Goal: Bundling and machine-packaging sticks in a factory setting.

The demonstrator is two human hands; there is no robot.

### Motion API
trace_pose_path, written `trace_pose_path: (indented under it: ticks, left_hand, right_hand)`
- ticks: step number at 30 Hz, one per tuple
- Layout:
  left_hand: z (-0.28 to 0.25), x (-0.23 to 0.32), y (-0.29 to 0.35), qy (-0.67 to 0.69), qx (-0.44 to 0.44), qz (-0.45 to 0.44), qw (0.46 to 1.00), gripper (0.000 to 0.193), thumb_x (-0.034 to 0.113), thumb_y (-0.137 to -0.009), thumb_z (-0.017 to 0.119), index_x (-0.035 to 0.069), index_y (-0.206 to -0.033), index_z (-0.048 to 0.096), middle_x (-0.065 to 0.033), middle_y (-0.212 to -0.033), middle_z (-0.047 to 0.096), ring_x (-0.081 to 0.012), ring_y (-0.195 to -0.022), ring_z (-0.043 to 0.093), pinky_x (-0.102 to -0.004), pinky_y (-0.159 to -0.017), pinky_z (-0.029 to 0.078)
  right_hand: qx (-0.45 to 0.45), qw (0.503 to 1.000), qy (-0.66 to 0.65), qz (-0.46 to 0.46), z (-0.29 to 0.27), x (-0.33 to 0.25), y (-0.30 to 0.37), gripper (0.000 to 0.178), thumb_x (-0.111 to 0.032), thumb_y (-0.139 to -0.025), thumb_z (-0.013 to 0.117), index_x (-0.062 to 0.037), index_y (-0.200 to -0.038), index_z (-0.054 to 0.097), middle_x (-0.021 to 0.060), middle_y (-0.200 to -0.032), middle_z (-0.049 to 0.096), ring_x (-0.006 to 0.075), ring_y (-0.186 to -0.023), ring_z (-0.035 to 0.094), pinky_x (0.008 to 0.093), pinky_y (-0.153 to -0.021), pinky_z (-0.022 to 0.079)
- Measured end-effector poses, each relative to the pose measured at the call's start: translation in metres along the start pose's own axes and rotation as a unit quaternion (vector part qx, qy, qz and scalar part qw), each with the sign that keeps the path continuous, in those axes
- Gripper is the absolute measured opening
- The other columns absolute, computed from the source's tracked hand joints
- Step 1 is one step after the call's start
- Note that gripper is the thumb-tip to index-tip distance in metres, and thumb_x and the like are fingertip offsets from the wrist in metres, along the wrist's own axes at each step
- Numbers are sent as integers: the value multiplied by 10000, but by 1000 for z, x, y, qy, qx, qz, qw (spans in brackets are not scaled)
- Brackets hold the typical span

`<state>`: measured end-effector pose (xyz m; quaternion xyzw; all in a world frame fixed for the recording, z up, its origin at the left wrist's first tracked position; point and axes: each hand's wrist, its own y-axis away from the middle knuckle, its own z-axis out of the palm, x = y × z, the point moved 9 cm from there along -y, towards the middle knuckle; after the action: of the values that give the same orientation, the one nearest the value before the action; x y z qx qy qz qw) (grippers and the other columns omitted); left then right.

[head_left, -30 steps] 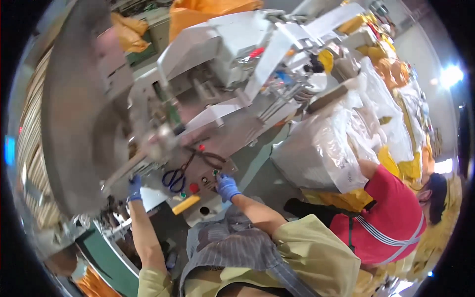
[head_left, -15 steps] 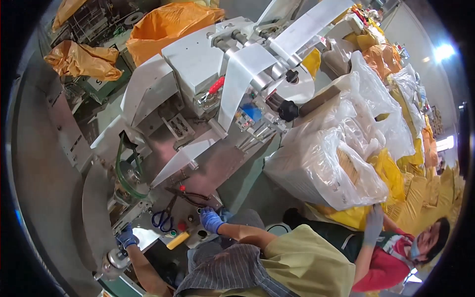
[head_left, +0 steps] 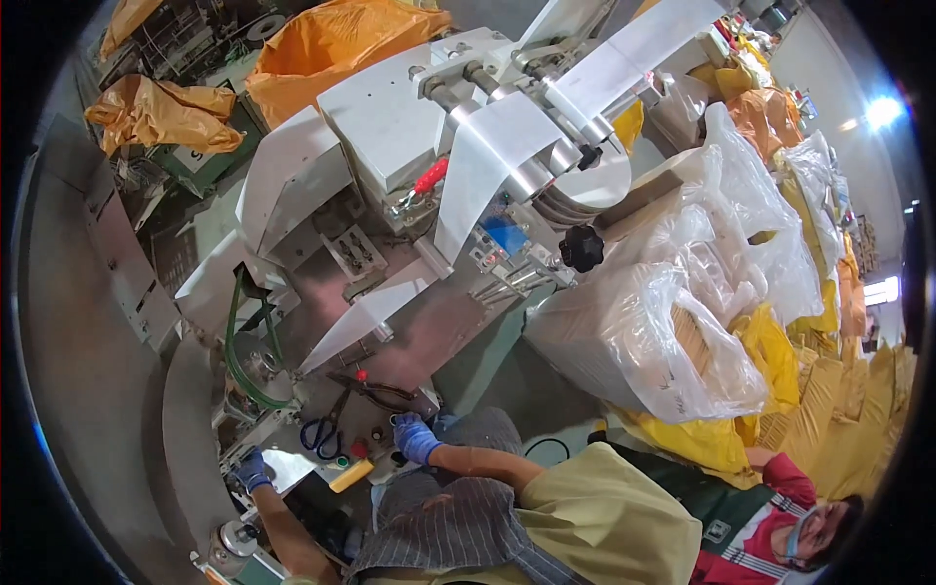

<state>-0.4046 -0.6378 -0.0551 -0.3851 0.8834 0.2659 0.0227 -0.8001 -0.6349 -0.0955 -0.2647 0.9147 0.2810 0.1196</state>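
My left hand (head_left: pixel 253 470), in a blue glove, is at the rail of the machine (head_left: pixel 246 444), beside a bright metal plate (head_left: pixel 290 470). Its fingers are small and dark here, so their grip does not show. My right hand (head_left: pixel 416 440), also gloved in blue, rests at the machine's near corner with its fingers curled together; what they hold, if anything, is hidden. Between the hands lie blue-handled scissors (head_left: pixel 321 436), dark pliers (head_left: pixel 369 389) and a yellow-handled tool (head_left: pixel 351 475). A white strip (head_left: pixel 366 317) runs down over the machine above them.
A curved metal guard (head_left: pixel 192 419) stands at far left. Rollers carry the white strip near a red-handled clamp (head_left: pixel 430 176) and a black knob (head_left: pixel 582 249). Goods in clear plastic bags (head_left: pixel 643 341) are stacked at right. A co-worker in red (head_left: pixel 788 483) is at lower right.
The view has shifted slightly. The co-worker has sunk lower, and their gloved hand no longer shows by the bags. Both my hands stay in nearly the same spots.
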Motion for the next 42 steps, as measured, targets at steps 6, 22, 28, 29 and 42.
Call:
trace_pose_path:
  ticks: [6, 22, 28, 29, 42]
  left_hand:
    - [21, -22, -58, 12, 47, 54, 997, 496, 434, -823, 386, 96, -1155, 534, -118, -1241, 489, -295, -1168, 432, -402, -982, 331]
    - [-28, 14, -1, 85, 5, 69, 994, 513, 465, -820, 373, 116, -1159, 535, -98, -1226, 508, -296, -1164, 436, -414, -998, 297]
    - [-32, 20, -2, 78, 9, 76, 994, 533, 478, -811, 395, 108, -1171, 527, -103, -1235, 499, -294, -1172, 426, -378, -1004, 303]
    - [-27, 15, -4, 78, 10, 73, 994, 533, 478, -811, 395, 108, -1171, 527, -103, -1235, 499, -294, -1172, 426, -378, -1004, 303]
    - [3, -9, -36, 115, 49, 68, 990, 488, 412, -795, 455, 104, -1166, 529, -111, -1233, 496, -301, -1152, 444, -398, -1001, 315]
  right_hand:
    - [38, 999, -8, 33, 3, 1, -2, 264, -141, -696, 511, 13, -893, 593, 182, -943, 524, 295, -859, 500, 395, -744, 382]
    - [180, 983, 21, 18, -7, -1, 16, 302, -136, -750, 447, 15, -996, 535, 196, -990, 506, 316, -900, 486, 412, -785, 381]
    - [54, 998, 18, 41, 5, 6, 2, 315, -157, -769, 458, 8, -1028, 525, 177, -1027, 493, 314, -912, 471, 426, -783, 376]
    - [54, 998, 17, 38, 5, 4, 2, 315, -157, -769, 458, 8, -1028, 525, 177, -1027, 493, 314, -912, 471, 426, -783, 376]
    - [22, 995, -54, 84, 15, 16, -4, 371, -144, -740, 471, -10, -1085, 495, 182, -1021, 489, 315, -934, 479, 445, -802, 377]
